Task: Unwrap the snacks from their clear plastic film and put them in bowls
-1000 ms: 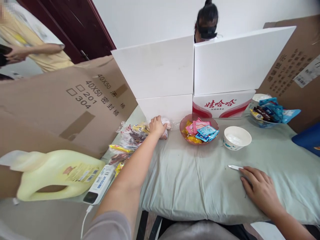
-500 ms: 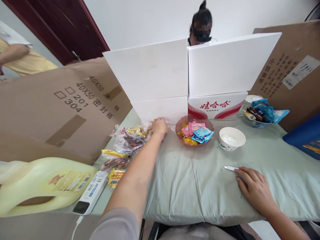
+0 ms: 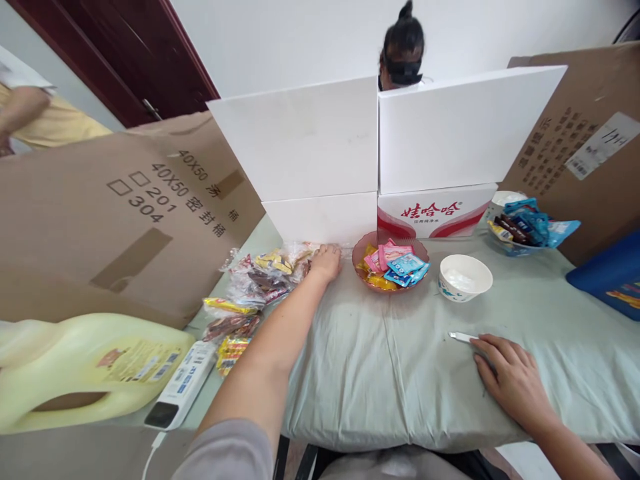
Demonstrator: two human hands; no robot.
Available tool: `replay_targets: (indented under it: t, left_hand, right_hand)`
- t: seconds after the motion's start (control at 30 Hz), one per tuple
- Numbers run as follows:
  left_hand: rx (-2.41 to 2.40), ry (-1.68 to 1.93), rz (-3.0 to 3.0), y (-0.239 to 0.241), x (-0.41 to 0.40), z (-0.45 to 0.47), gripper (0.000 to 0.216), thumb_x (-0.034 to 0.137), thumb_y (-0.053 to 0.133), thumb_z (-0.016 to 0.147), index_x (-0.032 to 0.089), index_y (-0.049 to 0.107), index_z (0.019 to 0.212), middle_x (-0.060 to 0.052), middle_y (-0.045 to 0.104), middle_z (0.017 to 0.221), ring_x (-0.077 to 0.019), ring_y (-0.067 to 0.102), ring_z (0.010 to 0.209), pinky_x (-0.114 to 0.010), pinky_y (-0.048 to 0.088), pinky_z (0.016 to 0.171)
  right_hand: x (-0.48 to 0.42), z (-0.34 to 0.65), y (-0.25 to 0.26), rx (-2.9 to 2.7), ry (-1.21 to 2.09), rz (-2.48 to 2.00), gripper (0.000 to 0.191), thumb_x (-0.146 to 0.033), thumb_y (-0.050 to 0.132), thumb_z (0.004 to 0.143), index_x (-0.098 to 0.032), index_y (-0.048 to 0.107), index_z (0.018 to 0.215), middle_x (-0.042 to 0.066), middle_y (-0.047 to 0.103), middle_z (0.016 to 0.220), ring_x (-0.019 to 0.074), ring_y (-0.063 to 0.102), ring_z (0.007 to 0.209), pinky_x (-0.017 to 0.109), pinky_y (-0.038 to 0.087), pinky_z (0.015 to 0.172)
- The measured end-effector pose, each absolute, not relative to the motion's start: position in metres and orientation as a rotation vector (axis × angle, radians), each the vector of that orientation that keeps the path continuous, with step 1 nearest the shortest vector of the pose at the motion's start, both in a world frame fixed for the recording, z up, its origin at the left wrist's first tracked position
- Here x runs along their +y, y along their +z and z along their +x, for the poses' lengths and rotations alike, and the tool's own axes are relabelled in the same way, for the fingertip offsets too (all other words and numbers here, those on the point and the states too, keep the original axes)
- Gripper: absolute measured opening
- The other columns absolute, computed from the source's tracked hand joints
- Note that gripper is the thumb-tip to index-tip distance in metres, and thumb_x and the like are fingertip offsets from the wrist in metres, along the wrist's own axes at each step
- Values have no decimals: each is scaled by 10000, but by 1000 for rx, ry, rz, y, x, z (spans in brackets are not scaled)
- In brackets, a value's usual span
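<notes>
My left hand [image 3: 326, 260] reaches far forward, fingers curled down onto the right end of a heap of wrapped snacks [image 3: 267, 273] lying on the pale green cloth [image 3: 380, 360]. What the fingers enclose is hidden. Just right of that hand stands a pink glass bowl [image 3: 391, 263] filled with coloured sachets. My right hand [image 3: 510, 380] lies flat on the cloth near the front edge, fingers spread, with a small white flat object [image 3: 461, 337] at its fingertips. An empty white bowl [image 3: 465, 277] stands between the two.
White boxes [image 3: 380, 147] form a wall at the back, with another person's head behind them. Brown cardboard panels [image 3: 115, 207] close in both sides. A yellow jug [image 3: 85, 367] and a white device [image 3: 180, 387] lie at the left; a bowl of blue packets [image 3: 525, 227] sits at the far right.
My left hand has shifted slightly right and nearer along the snack heap, toward the pink bowl. My right hand has stayed flat on the cloth. The view swung a little left.
</notes>
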State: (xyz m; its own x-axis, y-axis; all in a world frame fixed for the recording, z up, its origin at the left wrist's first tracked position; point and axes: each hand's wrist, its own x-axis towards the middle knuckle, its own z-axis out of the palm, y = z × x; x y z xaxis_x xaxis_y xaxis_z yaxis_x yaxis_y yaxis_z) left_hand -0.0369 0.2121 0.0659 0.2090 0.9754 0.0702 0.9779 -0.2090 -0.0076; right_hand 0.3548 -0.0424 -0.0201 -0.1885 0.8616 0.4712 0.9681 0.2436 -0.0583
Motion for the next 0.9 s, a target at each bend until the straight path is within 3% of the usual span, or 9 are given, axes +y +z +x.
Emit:
replay_targets:
  t: [0.07,0.13,0.27,0.4,0.57,0.7,0.8,0.9]
  left_hand:
    - [-1941,-82,-2415,61,215,-33,534,211,654,788,225,526,1307,-139,534,1302,-328,432,1203,-443,366,981]
    - [-1956,-129,-2407,56,217,-26,537,189,605,819,249,505,1343,-148,530,1302,-345,433,1202,-489,350,983]
    - [-2013,-316,-2356,46,214,-12,297,120,477,861,177,686,1064,-169,590,1186,-331,453,1188,-508,329,1001]
    - [-2120,-615,-2207,64,221,-23,245,100,484,821,167,704,905,-132,648,1020,-264,556,1039,-410,417,939]
    - [-2203,-1053,-1826,131,229,-57,390,48,373,829,169,583,1134,-54,632,1005,-169,595,933,-304,464,869]
    - [-1871,-1601,-1811,151,178,-41,486,29,498,738,172,501,1203,-2,621,898,-125,596,782,-232,471,750]
    - [-1768,-1402,-2248,122,107,3,446,63,557,735,192,556,1161,0,635,861,-146,600,770,-257,477,749]
    - [-1592,-978,-2744,74,38,48,168,89,538,787,195,641,867,-23,647,821,-163,602,757,-272,486,710]
  right_hand:
    - [-42,355,-20,-2113,-349,-1675,310,-374,431,945,-222,655,1094,81,660,1096,258,589,990,408,432,840]
    - [-42,355,-21,-2111,-339,-1682,308,-375,437,942,-224,655,1097,80,658,1099,257,589,989,409,432,838]
    - [-43,355,-22,-2105,-321,-1695,305,-373,446,940,-225,658,1102,81,657,1105,254,583,1006,408,431,851]
    - [-43,355,-22,-2103,-305,-1698,298,-366,451,940,-231,661,1104,76,658,1106,247,581,1017,403,429,865]
    - [-43,355,-21,-2097,-321,-1687,290,-350,460,937,-230,657,1112,72,653,1116,246,583,1010,398,427,854]
    - [-42,353,-17,-2099,-332,-1666,286,-318,456,947,-209,650,1127,77,656,1136,255,577,1046,398,422,873]
    - [-43,350,-14,-2101,-298,-1694,279,-291,461,947,-207,645,1140,79,647,1194,261,565,1092,407,412,905]
    - [-43,348,-11,-2094,-250,-1712,274,-270,471,945,-208,646,1146,78,649,1213,257,559,1116,407,404,928]
